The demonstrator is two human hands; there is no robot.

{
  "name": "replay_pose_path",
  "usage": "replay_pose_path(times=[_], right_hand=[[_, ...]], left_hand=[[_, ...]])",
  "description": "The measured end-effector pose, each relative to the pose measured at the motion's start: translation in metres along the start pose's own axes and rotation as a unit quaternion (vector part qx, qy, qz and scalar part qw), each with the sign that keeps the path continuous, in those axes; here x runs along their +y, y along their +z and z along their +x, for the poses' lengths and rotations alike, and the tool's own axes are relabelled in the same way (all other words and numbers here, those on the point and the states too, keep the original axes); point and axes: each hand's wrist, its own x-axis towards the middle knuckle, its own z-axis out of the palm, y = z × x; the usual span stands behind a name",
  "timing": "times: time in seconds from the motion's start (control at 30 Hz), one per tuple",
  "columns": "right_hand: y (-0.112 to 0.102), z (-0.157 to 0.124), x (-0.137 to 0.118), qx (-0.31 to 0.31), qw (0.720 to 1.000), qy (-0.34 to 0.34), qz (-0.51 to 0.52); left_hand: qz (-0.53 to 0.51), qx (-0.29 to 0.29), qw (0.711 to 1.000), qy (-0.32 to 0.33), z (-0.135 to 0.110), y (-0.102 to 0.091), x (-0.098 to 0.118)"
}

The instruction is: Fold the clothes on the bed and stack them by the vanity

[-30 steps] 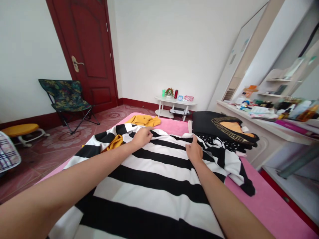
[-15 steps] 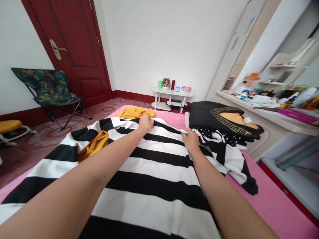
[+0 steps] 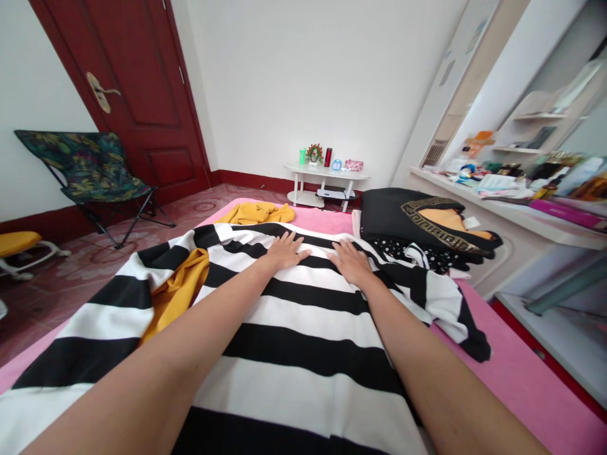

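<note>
A black-and-white striped long-sleeved top (image 3: 303,328) lies spread over a pink bed cover (image 3: 512,354), its neck end away from me. My left hand (image 3: 285,251) rests flat on the cloth near that far edge, fingers spread. Beside it, my right hand (image 3: 351,260) also lies palm down on the stripes with its fingers apart. Neither hand grips anything. One sleeve (image 3: 114,303) reaches out to the left, the other (image 3: 450,303) lies bunched at the right. Mustard-yellow cloth (image 3: 177,294) shows between the left sleeve and the body.
Black folded clothes (image 3: 393,218) with a gold pattern are stacked at the right. More yellow cloth (image 3: 256,213) lies at the far edge. Beyond stand a small white table (image 3: 303,172) and a folding chair (image 3: 102,167). A cluttered dresser counter (image 3: 502,212) runs along the right.
Both hands have let go of the top's far edge and now lie flat on it, slightly nearer to me. The fabric there is flatter.
</note>
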Motion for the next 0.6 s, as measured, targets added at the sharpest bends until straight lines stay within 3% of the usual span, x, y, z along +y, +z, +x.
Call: replay_pose_path(times=[0.13,0.3,0.43,0.5,0.6], right_hand=[[-0.001,-0.001,-0.003,-0.025,1.0,0.012,-0.001],[-0.007,-0.02,-0.001,-0.073,0.996,0.018,0.037],[-0.019,-0.059,0.014,-0.076,0.99,-0.017,0.114],[-0.026,-0.087,0.022,-0.054,0.985,-0.031,0.159],[-0.032,-0.133,0.029,-0.016,0.982,-0.046,0.18]], left_hand=[[-0.008,-0.038,0.999,0.004,-0.04,-0.008,0.007],[-0.006,-0.032,0.999,0.016,-0.1,-0.01,0.004],[-0.012,0.048,0.998,0.043,-0.138,-0.005,-0.007],[-0.002,0.101,0.995,0.015,-0.148,-0.002,-0.01],[0.011,0.123,0.992,-0.038,-0.152,0.002,-0.009]])
